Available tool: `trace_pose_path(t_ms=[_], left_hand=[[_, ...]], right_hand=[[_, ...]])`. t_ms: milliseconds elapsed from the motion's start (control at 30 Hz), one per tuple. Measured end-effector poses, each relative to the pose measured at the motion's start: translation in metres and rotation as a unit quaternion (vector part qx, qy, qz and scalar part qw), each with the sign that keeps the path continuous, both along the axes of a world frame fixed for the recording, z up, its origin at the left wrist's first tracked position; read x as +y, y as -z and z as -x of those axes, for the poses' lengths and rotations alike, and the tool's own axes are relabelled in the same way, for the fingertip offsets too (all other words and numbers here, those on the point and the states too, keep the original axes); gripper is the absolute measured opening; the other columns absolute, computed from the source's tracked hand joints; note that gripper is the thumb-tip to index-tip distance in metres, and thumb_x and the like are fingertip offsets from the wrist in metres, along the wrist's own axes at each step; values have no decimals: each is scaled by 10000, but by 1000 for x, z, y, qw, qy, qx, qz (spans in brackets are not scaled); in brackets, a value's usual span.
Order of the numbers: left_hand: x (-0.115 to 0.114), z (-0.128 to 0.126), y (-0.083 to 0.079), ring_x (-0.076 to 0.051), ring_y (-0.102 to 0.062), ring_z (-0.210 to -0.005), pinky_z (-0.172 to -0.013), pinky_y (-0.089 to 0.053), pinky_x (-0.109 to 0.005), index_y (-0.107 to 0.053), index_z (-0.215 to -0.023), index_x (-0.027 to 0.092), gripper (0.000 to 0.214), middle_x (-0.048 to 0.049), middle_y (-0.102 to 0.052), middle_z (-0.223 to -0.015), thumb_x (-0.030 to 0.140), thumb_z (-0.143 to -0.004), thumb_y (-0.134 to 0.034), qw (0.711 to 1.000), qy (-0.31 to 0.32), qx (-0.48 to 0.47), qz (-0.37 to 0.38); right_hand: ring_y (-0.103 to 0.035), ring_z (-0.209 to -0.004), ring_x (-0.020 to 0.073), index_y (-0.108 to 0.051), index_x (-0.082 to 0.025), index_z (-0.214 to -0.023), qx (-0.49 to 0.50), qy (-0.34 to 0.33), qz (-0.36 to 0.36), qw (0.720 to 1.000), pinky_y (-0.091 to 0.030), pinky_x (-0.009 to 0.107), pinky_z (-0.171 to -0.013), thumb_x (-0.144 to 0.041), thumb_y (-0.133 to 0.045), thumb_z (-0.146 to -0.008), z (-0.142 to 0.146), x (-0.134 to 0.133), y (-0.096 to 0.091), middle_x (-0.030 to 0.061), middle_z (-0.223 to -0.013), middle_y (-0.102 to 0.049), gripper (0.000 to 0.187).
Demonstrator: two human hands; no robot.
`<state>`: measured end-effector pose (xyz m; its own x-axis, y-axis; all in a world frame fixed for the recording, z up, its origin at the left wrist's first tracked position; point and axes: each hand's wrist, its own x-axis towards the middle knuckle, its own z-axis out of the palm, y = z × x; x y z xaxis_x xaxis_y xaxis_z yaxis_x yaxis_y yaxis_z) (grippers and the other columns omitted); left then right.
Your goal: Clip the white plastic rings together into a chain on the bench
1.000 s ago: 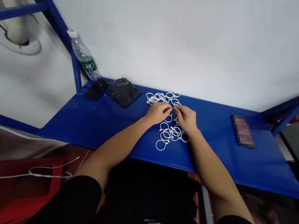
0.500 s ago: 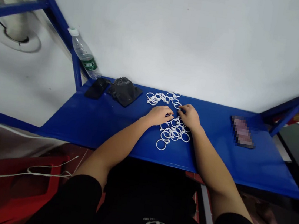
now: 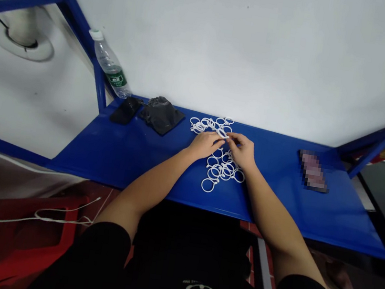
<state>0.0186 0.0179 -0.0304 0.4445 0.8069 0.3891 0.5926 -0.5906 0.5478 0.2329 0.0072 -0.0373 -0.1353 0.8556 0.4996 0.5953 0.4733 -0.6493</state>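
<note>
A pale wall (image 3: 257,52) fills the top of the head view, and a blue worktop (image 3: 278,172) crosses its middle. On the worktop at left stand a clear bottle (image 3: 113,71), leaning towards the wall, and a dark pouch (image 3: 161,115); a blurred-out item (image 3: 312,171) lies at right.

Just above the centre of the frame, the left hand (image 3: 207,145) and the right hand (image 3: 242,150) meet at one white ring (image 3: 221,133), raised and tilted. Each grip looks narrow, fingertips pinched at the ring's edge, though the exact hold on the left is partly hidden.

Loose rings (image 3: 209,123) lie just beyond the fingers, and a second heap (image 3: 220,172) overlaps below them. The thin, smooth ring could slip if the pinch loosens and get lost among the others. Knuckles or wrists brushing the heap could scatter it or drag interlocked rings along.
</note>
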Motion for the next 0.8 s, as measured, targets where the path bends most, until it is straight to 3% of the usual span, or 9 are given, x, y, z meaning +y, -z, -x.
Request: trace_pose_path(t_ms=[167, 467, 800], left_hand=[[3, 1, 5, -233, -785, -1083, -977, -611, -381, -832, -1154, 227, 196, -77, -839, -1160, 260, -1127, -641, 999, 0, -33, -37], [7, 0, 11, -204, -759, -907, -839, -574, -333, -840, -1068, 209, 126, -58, -811, -976, 238, -1082, -718, 999, -4, -29, -35], [5, 1, 9, -202, -765, -938, -891, -594, -339, -840, -1124, 215, 137, -65, -818, -1022, 210, -1076, -712, 998, 19, -50, -38]], right_hand=[[-770, -857, 234, -868, -243, -1132, 14, -17, -5, 1000, -622, 395, -843, -376, -703, -1027, 3, -1, 1, 82, -1048, -866, 237], [-754, -843, 237, -864, -241, -1061, -5, -19, 3, 1000, -603, 386, -831, -293, -714, -987, 0, 1, 0, 73, -991, -858, 176], [-752, -905, 255, -837, -245, -1019, -6, -18, -13, 1000, -587, 398, -852, -292, -712, -1011, 3, -3, -6, 75, -979, -840, 133]])
